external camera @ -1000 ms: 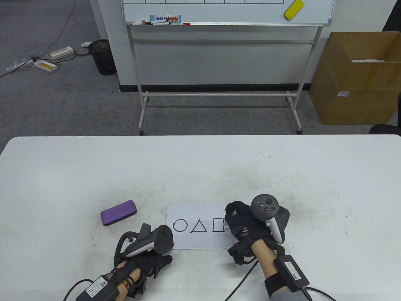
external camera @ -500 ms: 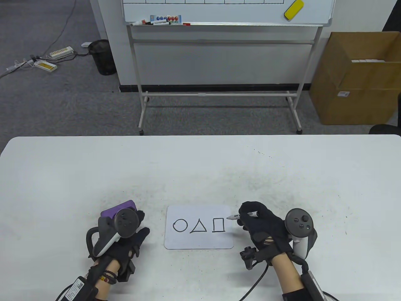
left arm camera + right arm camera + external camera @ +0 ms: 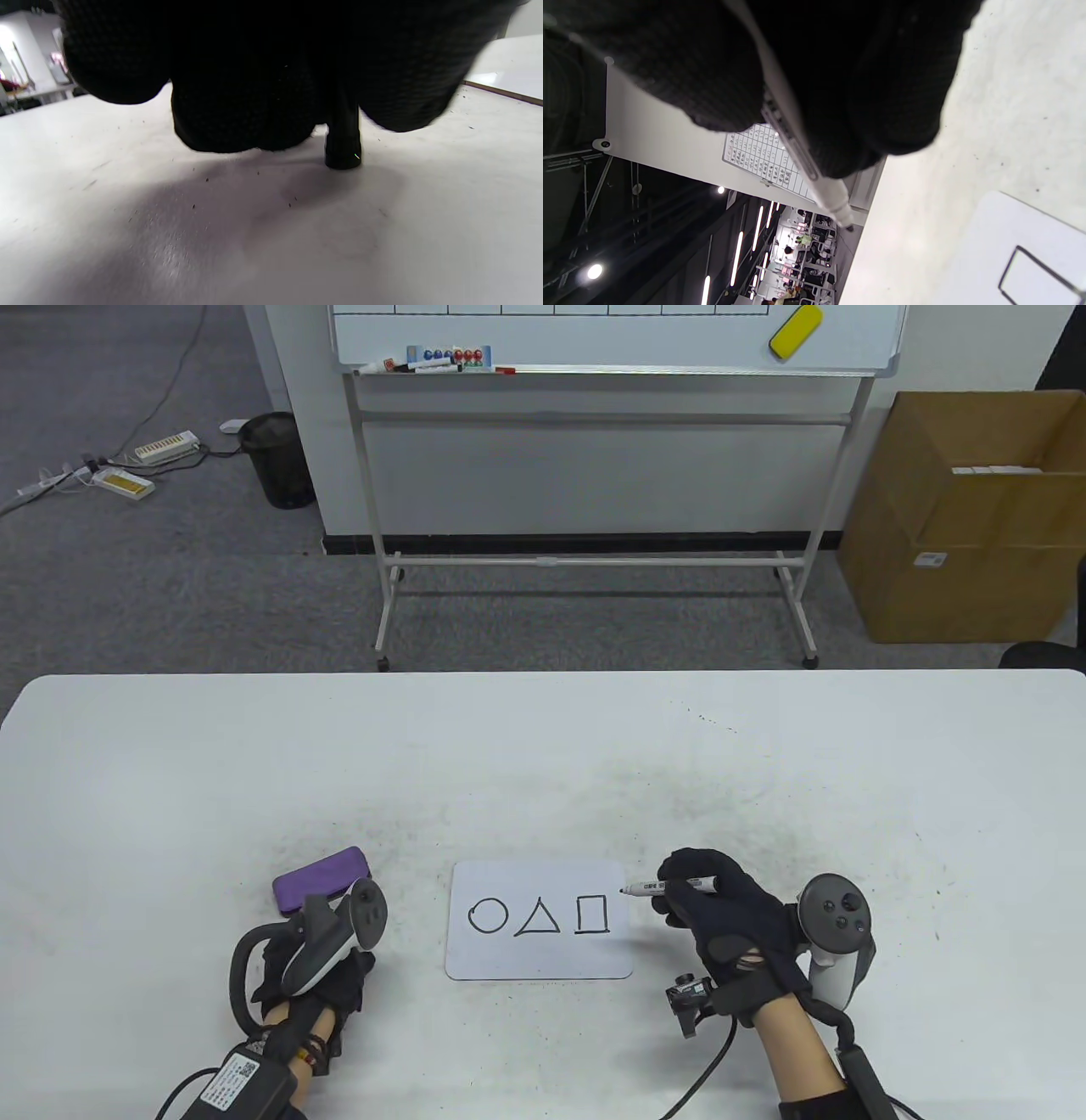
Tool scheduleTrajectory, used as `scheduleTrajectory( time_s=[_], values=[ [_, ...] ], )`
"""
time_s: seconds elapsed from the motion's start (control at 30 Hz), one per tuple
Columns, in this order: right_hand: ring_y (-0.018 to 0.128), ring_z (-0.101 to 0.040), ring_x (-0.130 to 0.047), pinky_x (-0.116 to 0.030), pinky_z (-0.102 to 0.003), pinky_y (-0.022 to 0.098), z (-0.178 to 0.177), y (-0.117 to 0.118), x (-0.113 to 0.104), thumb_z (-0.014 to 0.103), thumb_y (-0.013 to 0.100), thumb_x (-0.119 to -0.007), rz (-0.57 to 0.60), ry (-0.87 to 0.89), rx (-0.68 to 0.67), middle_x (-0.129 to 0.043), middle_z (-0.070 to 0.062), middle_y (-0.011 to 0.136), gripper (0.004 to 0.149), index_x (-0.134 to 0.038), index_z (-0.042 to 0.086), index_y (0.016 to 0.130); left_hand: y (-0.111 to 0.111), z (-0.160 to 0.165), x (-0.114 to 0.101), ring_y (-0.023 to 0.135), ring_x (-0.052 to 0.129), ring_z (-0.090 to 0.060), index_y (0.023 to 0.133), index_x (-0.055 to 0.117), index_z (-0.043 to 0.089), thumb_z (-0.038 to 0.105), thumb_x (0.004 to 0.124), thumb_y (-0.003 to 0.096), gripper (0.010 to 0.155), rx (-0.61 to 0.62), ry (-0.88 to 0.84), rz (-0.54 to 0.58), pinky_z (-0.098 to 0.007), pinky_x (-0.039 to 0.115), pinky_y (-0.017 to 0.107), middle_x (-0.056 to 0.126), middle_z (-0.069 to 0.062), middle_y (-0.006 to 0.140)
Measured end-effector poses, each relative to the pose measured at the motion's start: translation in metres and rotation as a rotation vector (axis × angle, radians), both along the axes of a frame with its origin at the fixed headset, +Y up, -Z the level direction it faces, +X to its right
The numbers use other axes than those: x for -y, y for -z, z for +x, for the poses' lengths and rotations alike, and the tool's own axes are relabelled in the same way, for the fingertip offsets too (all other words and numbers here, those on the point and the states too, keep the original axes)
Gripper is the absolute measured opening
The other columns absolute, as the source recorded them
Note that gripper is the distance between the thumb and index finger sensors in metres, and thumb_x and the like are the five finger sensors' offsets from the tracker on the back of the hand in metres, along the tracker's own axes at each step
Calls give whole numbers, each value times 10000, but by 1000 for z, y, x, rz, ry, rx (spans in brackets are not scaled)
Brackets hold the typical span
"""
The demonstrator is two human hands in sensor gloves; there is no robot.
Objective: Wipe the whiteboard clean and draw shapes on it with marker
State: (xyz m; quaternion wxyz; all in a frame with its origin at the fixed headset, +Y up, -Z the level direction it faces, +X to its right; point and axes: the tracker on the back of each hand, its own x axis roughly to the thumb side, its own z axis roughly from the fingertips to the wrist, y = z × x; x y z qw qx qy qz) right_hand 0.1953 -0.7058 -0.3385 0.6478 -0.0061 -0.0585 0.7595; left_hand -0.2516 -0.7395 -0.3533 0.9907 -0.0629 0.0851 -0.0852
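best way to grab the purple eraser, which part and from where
Take the purple eraser across its two long edges, coming down from above. It lies flat on the table, long and narrow, so only the short width suits a hand span. Its near end is partly hidden behind the left hand.

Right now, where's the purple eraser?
In the table view, the purple eraser lies left of the small whiteboard, just beyond the left hand.

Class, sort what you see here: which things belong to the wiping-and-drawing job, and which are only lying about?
Belong to the job:
small whiteboard with circle, triangle, rectangle drawn
marker, held by right hand
purple eraser
black cap, held by left hand

Lying about:
standing whiteboard
cardboard box
black bin
power strips
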Motion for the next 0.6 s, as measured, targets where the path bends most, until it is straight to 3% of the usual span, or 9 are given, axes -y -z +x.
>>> scheduleTrajectory(
  time_s=[0.07, 0.13, 0.27, 0.43, 0.6],
  values=[
    [542, -282, -1115, -969, -324, 372, -1, -1, 1, 343, 358, -934, -1, 5, -2, -941, -89, 801, 430, -894, 242, 774, -1, 2, -3, 411, 1107, -124, 731, 950, 286, 434, 903, 318, 441, 14, -22, 55, -396, 946, 368, 1079, 3, 577],
    [539, -280, -1118, -972, -319, 369, -4, -3, 0, 346, 352, -939, 14, 14, -6, -944, -86, 798, 435, -897, 242, 772, -4, 7, -10, 413, 1117, -119, 729, 951, 285, 433, 896, 322, 436, 41, -156, 143, -391, 954, 365, 1085, 6, 578],
    [534, -272, -1132, -989, -308, 362, -15, -7, -1, 346, 342, -957, 59, 79, -24, -955, -80, 790, 425, -907, 254, 754, -14, 19, -22, 423, 1128, -105, 737, 940, 293, 435, 892, 328, 436, 57, -692, 226, -376, 965, 363, 1087, 16, 590],
    [535, -276, -1146, -1006, -309, 356, -41, -12, 5, 334, 328, -979, 25, 206, -133, -967, -81, 782, 416, -923, 257, 733, -19, 30, -18, 440, 1134, -114, 746, 934, 286, 417, 900, 333, 434, 119, -1226, 190, -386, 964, 377, 1086, 6, 606],
    [540, -272, -1150, -1009, -307, 360, -64, -17, 10, 331, 327, -982, -13, 239, -236, -968, -80, 784, 415, -924, 259, 731, -24, 39, -10, 454, 1136, -118, 752, 931, 284, 399, 902, 346, 423, 90, -1453, 107, -395, 962, 393, 1083, 0, 621]
  ],
)
